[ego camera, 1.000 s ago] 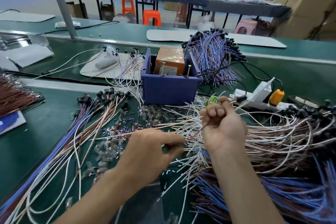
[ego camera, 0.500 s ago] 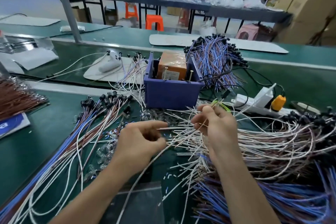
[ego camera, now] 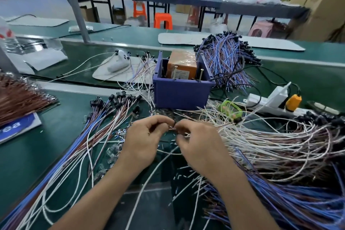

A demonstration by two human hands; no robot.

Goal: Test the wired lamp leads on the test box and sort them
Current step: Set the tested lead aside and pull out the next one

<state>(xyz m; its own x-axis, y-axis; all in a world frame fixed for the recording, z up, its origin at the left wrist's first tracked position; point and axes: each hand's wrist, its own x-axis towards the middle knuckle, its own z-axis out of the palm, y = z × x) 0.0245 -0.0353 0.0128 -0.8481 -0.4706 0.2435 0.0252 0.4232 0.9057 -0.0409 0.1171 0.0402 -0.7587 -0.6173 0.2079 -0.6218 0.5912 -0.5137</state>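
Note:
My left hand and my right hand meet in front of the purple test box, fingertips nearly touching. Both pinch the bare ends of one thin lamp lead between thumb and fingers. The box holds an orange wrapped block and two upright metal pins. A big heap of white and brown leads spreads to the right of my right hand. A fanned row of leads with black lamp holders lies to the left of my left hand.
A blue-violet lead bundle lies behind the box, another at the near right. A white power strip with an orange plug sits at the right. Brown wires pile at the far left. A white pad lies left of the box.
My hands have drawn together: the left rose from low on the bench and the right came down and left, until both fingertips meet on the lead's ends below the box.

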